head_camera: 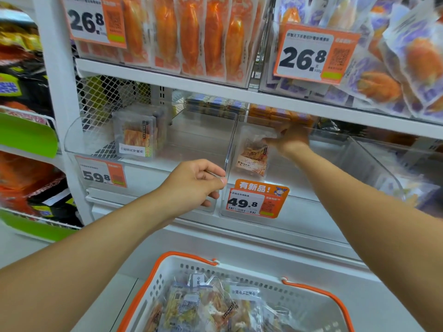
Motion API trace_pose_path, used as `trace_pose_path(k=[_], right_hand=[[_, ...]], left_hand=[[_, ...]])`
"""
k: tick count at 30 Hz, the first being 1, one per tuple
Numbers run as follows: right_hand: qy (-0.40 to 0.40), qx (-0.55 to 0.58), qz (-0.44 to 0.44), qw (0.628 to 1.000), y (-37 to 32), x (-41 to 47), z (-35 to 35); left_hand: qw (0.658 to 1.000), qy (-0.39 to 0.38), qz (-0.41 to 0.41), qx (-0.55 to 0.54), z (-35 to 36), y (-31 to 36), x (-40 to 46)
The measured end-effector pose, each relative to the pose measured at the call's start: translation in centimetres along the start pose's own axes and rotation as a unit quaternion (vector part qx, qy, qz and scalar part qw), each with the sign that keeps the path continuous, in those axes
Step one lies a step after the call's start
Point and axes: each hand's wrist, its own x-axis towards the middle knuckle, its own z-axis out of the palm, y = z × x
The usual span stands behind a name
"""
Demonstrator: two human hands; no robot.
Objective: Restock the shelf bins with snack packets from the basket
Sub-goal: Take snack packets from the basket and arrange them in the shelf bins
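Right hand [291,137] — fingers spread, touching packet [253,158] in bin [374,164]

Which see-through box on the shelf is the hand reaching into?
The clear bin with the 49.8 tag, the right one of the two. The right hand is inside it, touching a snack packet. The 59.8 bin beside it has no hand in it.

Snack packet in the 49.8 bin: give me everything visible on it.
The snack packet is a clear plastic pouch showing orange-yellow strips, with a white printed label low on its front. It stands roughly upright, leaning slightly, near the front left of the clear bin above the 49.8 price tag. The right hand reaches in above it, fingertips at its top edge; a grip cannot be confirmed. It is the only packet seen in that bin.
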Motion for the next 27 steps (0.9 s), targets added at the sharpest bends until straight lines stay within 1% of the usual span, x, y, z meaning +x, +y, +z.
trace_pose_path(k=[1, 3, 4, 5, 6, 7, 8, 9, 10, 11, 12, 13, 14, 15, 16, 17, 18, 19, 20, 21, 22, 23, 24, 25, 27], right_hand=[[0.033, 0.001, -0.023, 0.999, -0.5, -1.2, -1.0], [0.146, 0.039, -0.085, 0.985, -1.8, -5.8, -2.4], [0.192, 0.062, -0.125, 0.971, -2.3, -9.1, -2.3], [0.210, 0.078, -0.167, 0.960, -2.7, -12.8, -1.5], [0.200, 0.083, -0.209, 0.953, -2.9, -16.6, -0.3], [0.172, 0.065, -0.255, 0.949, -2.7, -20.0, 1.1], [0.149, 0.020, -0.305, 0.940, -2.1, -22.6, 2.6], [0.147, -0.034, -0.357, 0.922, -1.3, -24.3, 3.8], [0.166, -0.083, -0.401, 0.897, -0.4, -24.8, 4.4], [0.197, -0.111, -0.425, 0.877, 0.1, -24.4, 4.4], [0.237, -0.121, -0.434, 0.861, 0.0, -23.7, 3.8], [0.270, -0.121, -0.435, 0.850, -0.3, -23.0, 2.9], [0.288, -0.109, -0.436, 0.846, -0.8, -22.7, 2.2], [0.276, -0.093, -0.440, 0.849, -1.0, -22.7, 2.0], [0.227, -0.075, -0.445, 0.863, -1.2, -23.1, 2.1], [0.131, -0.064, -0.437, 0.888, -1.3, -23.9, 3.0], [-0.007, -0.071, -0.408, 0.910, -1.1, -24.9, 4.2], [-0.158, -0.106, -0.367, 0.911, -0.7, -26.1, 5.7], [-0.285, -0.169, -0.350, 0.876, 0.2, -27.2, 7.5], [-0.378, -0.228, -0.357, 0.823, 1.3, -28.2, 9.3], [-0.437, -0.262, -0.371, 0.776, 2.3, -29.4, 10.9], [-0.454, -0.280, -0.393, 0.749, 3.1, -30.6, 12.3], [-0.447, -0.279, -0.415, 0.742, 3.9, -31.2, 13.5], [-0.431, -0.257, -0.421, 0.756, 4.4, -31.4, 14.3], [-0.414, -0.160, -0.366, 0.818, 4.6, -30.4, 14.3]], left_hand=[[1.000, 0.002, 0.000, -0.001, -0.1, 0.1, 0.0], [0.999, -0.003, 0.002, 0.040, -0.4, 0.0, -0.1], [0.995, -0.022, 0.007, 0.099, -0.5, -0.3, -0.3], [0.980, -0.060, 0.014, 0.188, -0.7, -0.9, -0.5], [0.948, -0.120, 0.016, 0.293, -0.8, -1.6, -0.7], [0.899, -0.194, 0.001, 0.393, -0.9, -2.3, -1.1], [0.839, -0.267, -0.033, 0.473, -0.9, -3.2, -1.5], [0.779, -0.329, -0.078, 0.527, -0.8, -4.0, -2.1], [0.730, -0.375, -0.121, 0.558, -0.7, -4.8, -2.7], [0.701, -0.400, -0.151, 0.571, -0.7, -5.5, -3.1], [0.694, -0.405, -0.163, 0.572, -0.8, -6.0, -3.2], [0.703, -0.399, -0.159, 0.568, -1.0, -6.3, -3.3], [0.717, -0.383, -0.142, 0.565, -1.3, -6.4, -3.3], [0.730, -0.361, -0.117, 0.569, -1.5, -6.3, -3.2], [0.739, -0.339, -0.092, 0.574, -1.7, -6.1, -3.1], [0.742, -0.325, -0.078, 0.581, -1.9, -5.8, -3.0], [0.740, -0.320, -0.078, 0.586, -2.0, -5.6, -3.0], [0.734, -0.325, -0.086, 0.591, -2.1, -5.5, -2.9], [0.725, -0.335, -0.097, 0.594, -2.1, -5.4, -3.0], [0.717, -0.345, -0.107, 0.597, -2.0, -5.4, -3.0], [0.713, -0.351, -0.113, 0.596, -1.9, -5.3, -3.1], [0.715, -0.354, -0.118, 0.591, -1.7, -5.2, -3.1], [0.722, -0.355, -0.119, 0.581, -1.6, -5.1, -3.2], [0.732, -0.356, -0.118, 0.569, -1.5, -5.0, -3.2], [0.753, -0.353, -0.120, 0.542, -1.7, -4.9, -3.1]])
